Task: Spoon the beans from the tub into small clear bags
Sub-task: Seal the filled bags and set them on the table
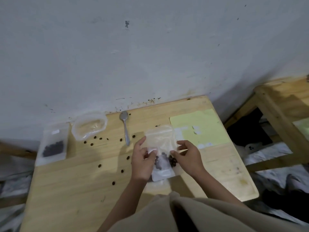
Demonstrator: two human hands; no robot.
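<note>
A small clear bag (160, 143) with dark beans in its lower part is held over the middle of the wooden table (70, 185). My left hand (143, 160) pinches its left side and my right hand (188, 158) pinches its right side. The clear plastic tub (89, 125) stands at the back left and looks empty. A metal spoon (125, 127) lies on the table behind the bag. A second clear bag (53, 143) holding beans lies flat at the left edge. Several loose beans (100, 138) are scattered over the tabletop.
A pale yellow sheet (199, 128) with white labels lies at the back right of the table. A grey wall rises right behind the table. A wooden frame (275, 114) stands to the right, with crumpled cloth (267, 154) below it.
</note>
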